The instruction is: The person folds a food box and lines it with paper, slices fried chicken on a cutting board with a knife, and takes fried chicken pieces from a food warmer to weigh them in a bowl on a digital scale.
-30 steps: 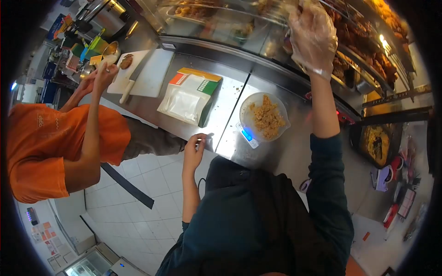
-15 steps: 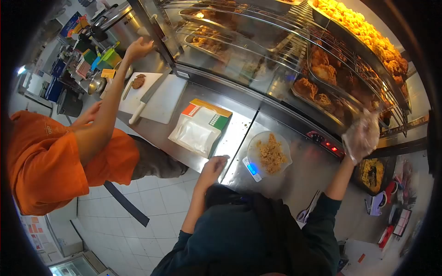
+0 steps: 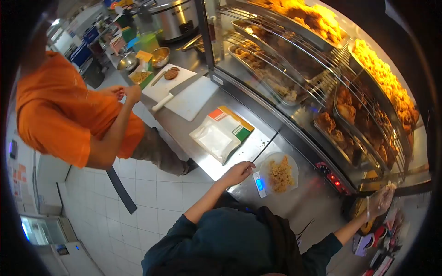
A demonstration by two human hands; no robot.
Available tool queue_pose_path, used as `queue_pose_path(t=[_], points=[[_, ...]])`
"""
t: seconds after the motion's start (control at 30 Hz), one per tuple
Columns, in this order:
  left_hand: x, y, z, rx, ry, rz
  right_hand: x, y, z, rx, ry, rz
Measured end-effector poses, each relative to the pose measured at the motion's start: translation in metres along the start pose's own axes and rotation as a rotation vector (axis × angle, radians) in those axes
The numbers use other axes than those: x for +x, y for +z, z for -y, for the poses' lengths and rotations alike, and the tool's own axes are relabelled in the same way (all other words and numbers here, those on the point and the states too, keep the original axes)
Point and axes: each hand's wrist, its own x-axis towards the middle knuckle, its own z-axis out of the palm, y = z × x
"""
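Observation:
My left hand (image 3: 238,174) is bare and lies open at the front of the steel counter, holding nothing, its fingertips beside a small scale (image 3: 259,185) with a lit blue display. On the scale rests a clear plastic sheet or shallow dish (image 3: 295,171) with shredded fried food (image 3: 281,174) heaped on it. Out to the right, my right hand (image 3: 380,201) wears a clear plastic glove below the corner of the heated display case (image 3: 317,158). Its fingers are drawn together with a small pale bit at the tips, which I cannot make out. A dark tray (image 3: 348,209) is partly hidden beside it.
A printed food packet (image 3: 221,135) lies left of the scale. Beyond it are a white cutting board (image 3: 195,101), a knife (image 3: 163,102) and a brown patty (image 3: 171,73). A co-worker in an orange shirt (image 3: 69,115) stands at left. A purple tape dispenser (image 3: 363,244) sits at right.
My right hand has moved down and right, away from the display case front. My left hand is now closer to the scale. The view has shifted, and the co-worker's raised arm has come down.

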Motion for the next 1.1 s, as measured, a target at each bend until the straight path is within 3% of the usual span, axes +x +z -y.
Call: queue_pose_path(t=[0.07, 0.1, 0.2, 0.23, 0.33, 0.37, 0.43, 0.53, 0.57, 0.7, 0.83, 0.87, 0.9, 0.97, 1.1], points=[[-0.002, 0.009, -0.007, -0.031, -0.072, 0.027, -0.001, 0.005, 0.002, 0.060, 0.151, -0.009], [-0.001, 0.019, 0.002, -0.090, -0.045, 0.029, -0.001, 0.004, 0.010, 0.138, 0.128, -0.031], [0.003, 0.045, 0.000, -0.317, -0.172, 0.103, 0.014, -0.019, 0.071, -0.085, 0.301, 0.110], [0.004, 0.051, -0.006, -0.480, -0.346, 0.179, -0.002, -0.006, 0.060, -0.133, 0.305, 0.121], [0.008, 0.058, -0.016, -0.566, -0.438, 0.154, -0.028, 0.001, 0.081, 0.082, 0.286, 0.131], [0.013, 0.067, -0.002, -0.605, -0.514, 0.156, -0.030, -0.008, 0.106, 0.269, 0.401, 0.180], [0.017, 0.076, 0.024, -0.652, -0.458, 0.179, -0.032, -0.022, 0.150, 0.643, 0.621, 0.292], [0.014, 0.079, 0.028, -0.747, -0.462, 0.151, -0.079, 0.022, 0.125, 0.853, 0.405, 0.242], [0.011, 0.074, 0.022, -0.780, -0.478, 0.131, -0.091, 0.026, 0.121, 0.698, 0.377, 0.283], [-0.011, 0.019, -0.023, -0.819, -0.457, 0.061, -0.084, 0.001, 0.179, 0.997, 0.937, 0.392], [-0.032, -0.047, -0.038, -0.867, -0.412, -0.123, -0.093, 0.019, 0.222, 1.008, 1.327, 1.064], [-0.037, -0.070, -0.048, -0.819, -0.402, -0.176, -0.081, -0.029, 0.275, 1.282, 1.149, 0.935], [-0.042, -0.089, -0.048, -0.816, -0.404, -0.211, -0.097, -0.002, 0.275, 1.380, 1.413, 1.335], [-0.048, -0.126, -0.043, -0.809, -0.406, -0.275, -0.097, -0.036, 0.347, 1.584, 0.827, 1.321], [-0.047, -0.198, -0.018, -0.767, -0.333, -0.367, -0.126, -0.021, 0.460, 1.706, 0.861, 1.453]])
